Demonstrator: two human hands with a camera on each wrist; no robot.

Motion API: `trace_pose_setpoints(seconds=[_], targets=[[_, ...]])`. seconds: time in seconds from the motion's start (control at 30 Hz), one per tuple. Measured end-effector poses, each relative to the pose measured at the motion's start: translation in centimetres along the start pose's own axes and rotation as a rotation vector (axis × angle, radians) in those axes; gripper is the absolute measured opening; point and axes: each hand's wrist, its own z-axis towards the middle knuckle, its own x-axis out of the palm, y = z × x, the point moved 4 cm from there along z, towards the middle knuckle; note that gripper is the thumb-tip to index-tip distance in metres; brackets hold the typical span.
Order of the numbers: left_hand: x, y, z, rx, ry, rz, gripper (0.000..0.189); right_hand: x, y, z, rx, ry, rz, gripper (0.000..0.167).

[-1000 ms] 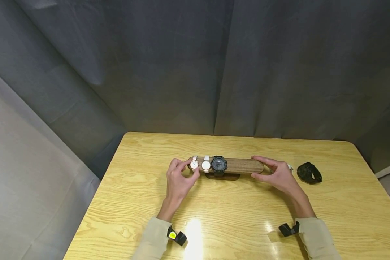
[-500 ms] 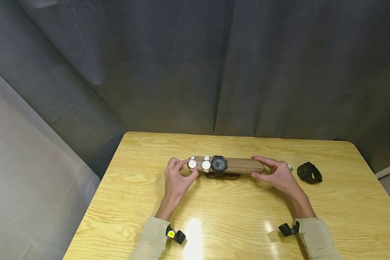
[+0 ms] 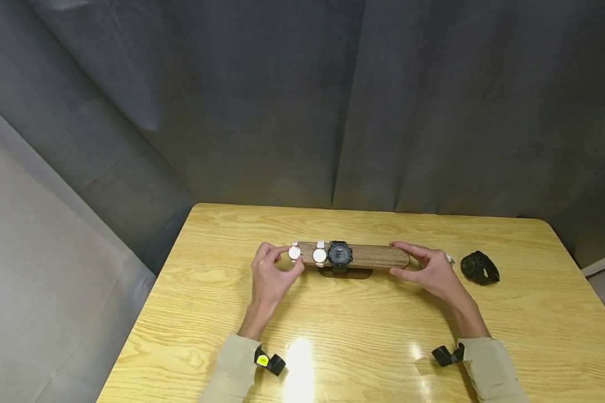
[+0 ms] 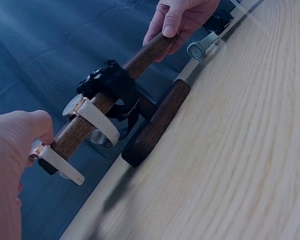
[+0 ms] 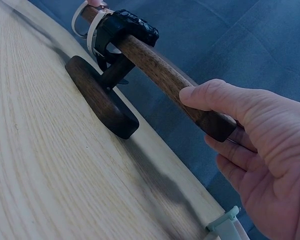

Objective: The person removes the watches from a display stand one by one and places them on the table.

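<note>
A wooden watch stand [image 3: 378,257] with a raised bar stands on the table. At the bar's left end my left hand [image 3: 272,275] pinches a white-strapped watch [image 3: 294,253] between thumb and finger. The left wrist view shows its strap [image 4: 61,165] hanging round the bar's end. Beside it on the bar sit a second white-strapped watch [image 3: 320,256] and a chunky black watch [image 3: 340,254]. My right hand [image 3: 433,273] grips the bar's right end, thumb on the near side and fingers on the far side.
Another black watch [image 3: 479,268] lies on the table to the right of my right hand. Close behind that hand is a pale green watch [image 4: 202,47], mostly hidden in the head view. A dark curtain [image 3: 302,112] hangs behind the table.
My left hand has moved a little left, sliding the end watch along the bar towards its left tip. The gap to the second white-strapped watch has widened. My right hand stays put.
</note>
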Motion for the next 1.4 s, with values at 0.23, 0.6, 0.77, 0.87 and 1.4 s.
trace_pose_setpoints(seconds=[0.23,0.6,0.77,0.87,1.4], targets=[[-0.3,0.1,0.2,-0.026,0.026,0.016,0.030,0.0,-0.1,0.0,0.029,0.005,0.016,0.060],[-0.7,0.8,0.5,-0.033,0.013,0.037,0.029,0.0,-0.2,-0.1,0.036,0.013,0.022,0.060],[-1.4,1.3,0.6,-0.059,0.018,0.044,0.028,0.2,-0.2,-0.1,0.024,0.013,0.032,0.060],[-1.9,1.7,0.3,-0.080,0.019,0.054,0.026,0.6,-0.3,-0.3,0.030,0.027,0.043,0.060],[-2.8,3.3,0.7,-0.045,0.174,0.286,0.023,0.8,-0.3,0.0,0.006,0.024,0.062,0.061]])
